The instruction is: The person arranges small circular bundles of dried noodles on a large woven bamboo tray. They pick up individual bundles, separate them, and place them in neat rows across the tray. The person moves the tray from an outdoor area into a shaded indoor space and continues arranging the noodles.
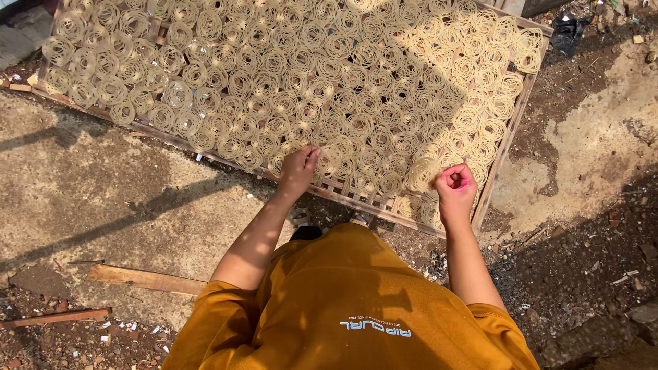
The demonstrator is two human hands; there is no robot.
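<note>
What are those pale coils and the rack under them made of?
The coils look like dried noodle strands: pale yellow, matte, thin looped threads. The rack looks like bare wood or bamboo slats: tan, unpainted lattice. The left hand touches one coil.

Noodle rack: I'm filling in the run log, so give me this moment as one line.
left hand: on noodle coils at rack near edge | right hand: fisted, pinching a noodle coil | rack: on ground, full

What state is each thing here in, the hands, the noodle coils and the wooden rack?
Left hand: fingers bent, touching coils at the rack's near edge.
Right hand: closed in a fist, palm up.
Pale round noodle coils: laid flat in rows.
Slatted wooden drying rack: lying on the ground, nearly full.
</note>
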